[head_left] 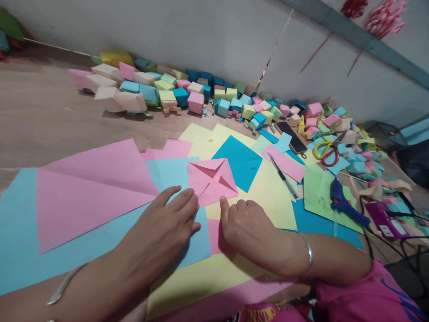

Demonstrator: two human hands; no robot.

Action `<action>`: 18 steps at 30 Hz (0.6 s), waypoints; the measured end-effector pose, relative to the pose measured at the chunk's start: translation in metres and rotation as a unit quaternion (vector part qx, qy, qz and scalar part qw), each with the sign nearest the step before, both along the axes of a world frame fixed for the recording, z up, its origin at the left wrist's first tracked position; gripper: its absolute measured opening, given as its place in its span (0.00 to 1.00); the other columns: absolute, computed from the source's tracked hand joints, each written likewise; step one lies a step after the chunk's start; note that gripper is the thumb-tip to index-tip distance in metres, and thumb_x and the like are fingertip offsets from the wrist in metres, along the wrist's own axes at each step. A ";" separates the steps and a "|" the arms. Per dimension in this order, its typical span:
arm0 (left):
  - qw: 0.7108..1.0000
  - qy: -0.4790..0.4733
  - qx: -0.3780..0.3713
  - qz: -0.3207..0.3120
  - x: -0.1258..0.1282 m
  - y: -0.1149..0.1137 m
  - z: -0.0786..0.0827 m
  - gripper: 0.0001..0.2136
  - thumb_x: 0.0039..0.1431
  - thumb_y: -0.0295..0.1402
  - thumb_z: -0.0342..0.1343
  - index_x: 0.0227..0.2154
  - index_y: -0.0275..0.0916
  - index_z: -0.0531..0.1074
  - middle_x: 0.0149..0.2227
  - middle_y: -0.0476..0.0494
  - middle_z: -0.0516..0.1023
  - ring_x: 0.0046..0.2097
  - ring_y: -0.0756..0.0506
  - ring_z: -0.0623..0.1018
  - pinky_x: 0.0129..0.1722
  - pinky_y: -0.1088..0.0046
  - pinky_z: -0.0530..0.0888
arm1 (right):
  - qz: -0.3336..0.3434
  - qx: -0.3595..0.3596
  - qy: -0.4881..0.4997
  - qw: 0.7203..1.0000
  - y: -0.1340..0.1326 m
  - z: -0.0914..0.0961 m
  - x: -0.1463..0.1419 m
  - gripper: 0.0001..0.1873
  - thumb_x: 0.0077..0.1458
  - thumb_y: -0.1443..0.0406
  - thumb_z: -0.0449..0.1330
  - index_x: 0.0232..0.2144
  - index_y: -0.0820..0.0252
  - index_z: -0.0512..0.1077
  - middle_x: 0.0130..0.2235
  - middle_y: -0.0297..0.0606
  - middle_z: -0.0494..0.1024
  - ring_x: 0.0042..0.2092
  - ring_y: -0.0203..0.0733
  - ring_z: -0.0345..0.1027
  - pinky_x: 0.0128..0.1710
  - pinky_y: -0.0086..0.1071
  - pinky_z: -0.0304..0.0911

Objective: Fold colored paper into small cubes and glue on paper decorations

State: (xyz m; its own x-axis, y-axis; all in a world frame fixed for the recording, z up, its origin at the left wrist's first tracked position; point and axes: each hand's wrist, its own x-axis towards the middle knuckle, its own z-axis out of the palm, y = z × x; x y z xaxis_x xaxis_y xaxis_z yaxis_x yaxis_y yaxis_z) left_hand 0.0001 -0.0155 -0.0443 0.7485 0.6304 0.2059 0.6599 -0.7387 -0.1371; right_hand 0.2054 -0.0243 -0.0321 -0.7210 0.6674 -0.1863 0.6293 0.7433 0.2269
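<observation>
A small pink paper square (231,176), its corners folded in toward the middle, lies on the stacked sheets in front of me. My left hand (170,219) rests palm down at its lower left corner, fingers stretched out and holding nothing. At the lower right edge is my right hand (246,221), one digit reaching to the paper and the other fingers curled under; nothing shows in them. Beneath lie a light blue sheet (181,255), a yellow sheet (268,197) and a dark blue square (239,158). A large creased pink sheet (87,192) lies left of my left hand.
Folded paper cubes (196,102) line the wall in several colours. On the right are a craft knife or pen (283,176), a phone (291,137), scissors (330,154), a blue glue gun (346,205) with a black cable, and a purple device (385,219).
</observation>
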 end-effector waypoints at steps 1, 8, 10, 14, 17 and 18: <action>1.000 -0.004 0.007 -0.005 0.000 -0.001 -0.002 0.09 0.61 0.32 0.55 0.29 0.37 0.78 0.35 0.40 0.77 0.45 0.38 0.73 0.50 0.55 0.67 | 0.000 0.003 0.002 1.000 0.000 0.000 0.000 0.26 0.55 0.79 0.47 0.57 0.83 0.60 0.27 0.47 0.74 0.24 0.37 0.62 0.21 0.32 0.46; 0.999 -0.023 -0.029 0.013 0.001 0.001 -0.002 0.12 0.64 0.26 0.47 0.28 0.34 0.74 0.31 0.40 0.75 0.37 0.41 0.73 0.40 0.59 0.69 | -0.037 0.057 0.062 0.996 0.012 0.009 0.004 0.09 0.51 0.78 0.50 0.31 0.64 0.68 0.28 0.42 0.70 0.28 0.41 0.61 0.25 0.35 0.45; 0.997 -0.035 -0.066 0.013 0.001 0.004 -0.001 0.11 0.63 0.25 0.47 0.26 0.36 0.71 0.29 0.43 0.73 0.34 0.43 0.72 0.37 0.62 0.69 | -0.055 0.088 0.073 0.992 0.019 0.010 0.006 0.09 0.50 0.78 0.51 0.29 0.62 0.66 0.29 0.43 0.70 0.30 0.43 0.60 0.26 0.35 0.46; 0.994 -0.054 -0.089 0.019 0.000 0.009 -0.003 0.08 0.63 0.28 0.49 0.28 0.37 0.69 0.29 0.44 0.71 0.32 0.43 0.69 0.33 0.63 0.68 | -0.024 0.094 0.062 0.993 0.026 0.002 0.005 0.09 0.51 0.78 0.51 0.31 0.63 0.65 0.30 0.42 0.68 0.30 0.43 0.60 0.26 0.36 0.45; 0.993 -0.052 -0.101 0.038 0.001 0.012 -0.007 0.06 0.63 0.30 0.51 0.30 0.37 0.68 0.30 0.43 0.71 0.32 0.43 0.68 0.33 0.63 0.67 | 0.006 0.112 0.043 0.993 0.025 -0.006 0.002 0.09 0.51 0.78 0.51 0.30 0.64 0.65 0.29 0.42 0.68 0.29 0.42 0.60 0.25 0.35 0.43; 0.992 -0.052 -0.105 0.042 0.001 0.013 -0.008 0.05 0.63 0.31 0.51 0.32 0.37 0.69 0.32 0.43 0.71 0.32 0.43 0.68 0.33 0.63 0.67 | 0.009 0.123 0.040 0.992 0.024 -0.008 0.001 0.09 0.51 0.79 0.50 0.30 0.64 0.65 0.28 0.43 0.68 0.29 0.42 0.60 0.25 0.35 0.42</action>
